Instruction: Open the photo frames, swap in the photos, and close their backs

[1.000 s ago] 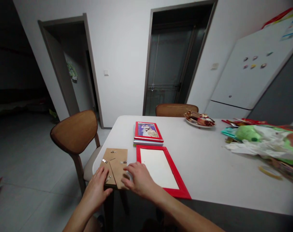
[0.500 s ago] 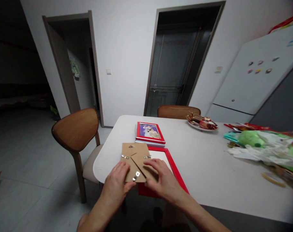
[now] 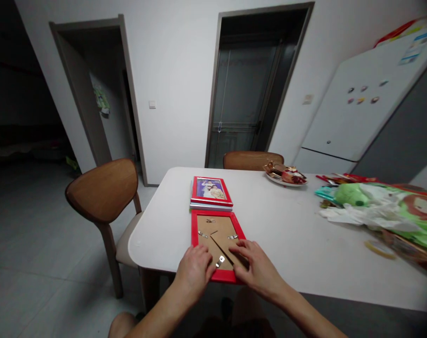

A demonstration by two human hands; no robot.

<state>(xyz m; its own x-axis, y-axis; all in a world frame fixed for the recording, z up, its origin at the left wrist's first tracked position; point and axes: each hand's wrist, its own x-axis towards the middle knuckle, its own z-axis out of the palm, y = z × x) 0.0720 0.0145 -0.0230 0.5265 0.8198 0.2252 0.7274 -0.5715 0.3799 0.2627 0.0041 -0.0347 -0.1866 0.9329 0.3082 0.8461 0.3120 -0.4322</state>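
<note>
My left hand and right hand sit apart, fingers bent, flanking the board's near end, probably to square it; I can't tell whether either grips. The board lies within the red frame on the bench, clips up, likely for reach. Beyond, a framed photo tops a stack.

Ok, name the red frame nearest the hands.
The near red frame, with the brown backing board within its border; the other red frame lies beyond it, showing a photo.

Red on the frame, tan on the backing board, purple in the photo at the frame's twelve o'clock.
</note>
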